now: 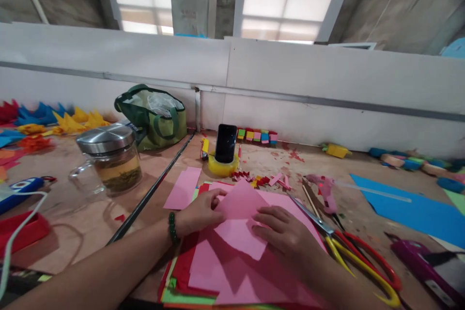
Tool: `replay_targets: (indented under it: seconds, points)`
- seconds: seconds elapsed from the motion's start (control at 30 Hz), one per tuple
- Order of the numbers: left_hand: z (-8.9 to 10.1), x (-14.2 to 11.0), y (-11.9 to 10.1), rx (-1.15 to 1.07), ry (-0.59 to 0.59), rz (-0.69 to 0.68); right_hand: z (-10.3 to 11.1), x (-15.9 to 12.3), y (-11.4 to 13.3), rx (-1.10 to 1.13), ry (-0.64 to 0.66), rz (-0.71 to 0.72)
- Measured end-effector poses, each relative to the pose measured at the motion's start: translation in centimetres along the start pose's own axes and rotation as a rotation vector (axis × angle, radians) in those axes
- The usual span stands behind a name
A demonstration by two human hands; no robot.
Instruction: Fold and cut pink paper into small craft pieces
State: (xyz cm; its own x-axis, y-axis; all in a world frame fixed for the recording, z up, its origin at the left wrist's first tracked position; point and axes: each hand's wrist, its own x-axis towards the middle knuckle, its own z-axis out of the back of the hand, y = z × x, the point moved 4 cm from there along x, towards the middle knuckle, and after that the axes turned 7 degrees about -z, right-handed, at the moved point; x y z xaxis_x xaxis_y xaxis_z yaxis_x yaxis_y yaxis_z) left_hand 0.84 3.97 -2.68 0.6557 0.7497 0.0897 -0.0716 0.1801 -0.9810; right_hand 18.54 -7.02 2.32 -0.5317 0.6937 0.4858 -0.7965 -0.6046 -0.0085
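Note:
A pink paper sheet (242, 218), partly folded, lies on a stack of coloured paper (189, 271) in front of me. My left hand (198, 213), with a green bead bracelet at the wrist, pinches the folded sheet's left edge between thumb and fingers. My right hand (286, 235) rests flat on the sheet's right side, fingers pressed down along the fold. Scissors with red and yellow handles (359, 256) lie just right of my right hand.
A glass jar of tea with a metal lid (112, 157) stands at the left, a green bag (154, 116) behind it. A phone (225, 143) stands in a yellow tape roll. A pink glue gun (325, 189), blue paper (410, 208) and paper scraps lie to the right.

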Motion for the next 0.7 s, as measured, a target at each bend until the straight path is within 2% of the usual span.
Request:
replay_targets:
  seconds: [0.03,0.1,0.13,0.2,0.27,0.33,0.4,0.5,0.6,0.63,0.7]
  points:
    - [0.4,-0.3,-0.4,0.193,-0.078,-0.060,-0.2,-0.1,0.2,0.042,0.030,0.000]
    - [0.7,-1.1,-2.1,0.531,-0.222,-0.275,-0.7,-0.3,0.5,0.106,0.091,-0.032]
    - [0.4,-1.6,-2.9,0.623,-0.237,-0.389,-0.8,-0.4,0.6,0.135,0.118,-0.055]
    - [-0.5,-2.3,-4.2,0.696,-0.133,-0.572,-1.1,-0.5,0.6,0.194,0.153,-0.091]
    - [-1.6,-2.8,-4.9,0.731,0.040,-0.659,-1.2,-0.7,0.2,0.241,0.145,-0.123]
    - [-2.4,-2.8,-4.9,0.790,0.177,-0.662,-1.2,-1.0,-0.3,0.286,0.076,-0.139]
    - [-2.6,-2.3,-4.3,0.840,0.221,-0.591,-1.3,-1.3,-1.1,0.342,0.012,-0.185]
    - [-1.7,-1.2,-2.8,0.771,0.165,-0.370,-1.9,-2.0,-2.8,0.352,-0.005,-0.427]
    - [-0.6,-0.3,-1.0,0.635,0.101,-0.179,-3.0,-2.5,-4.4,0.308,0.065,-0.701]
    - [-0.4,-0.2,-0.8,0.647,0.067,-0.172,-3.3,-2.6,-4.7,0.295,0.095,-0.754]
    - [-0.2,-0.3,-1.1,0.776,-0.030,-0.259,-3.6,-2.6,-5.1,0.218,0.100,-0.799]
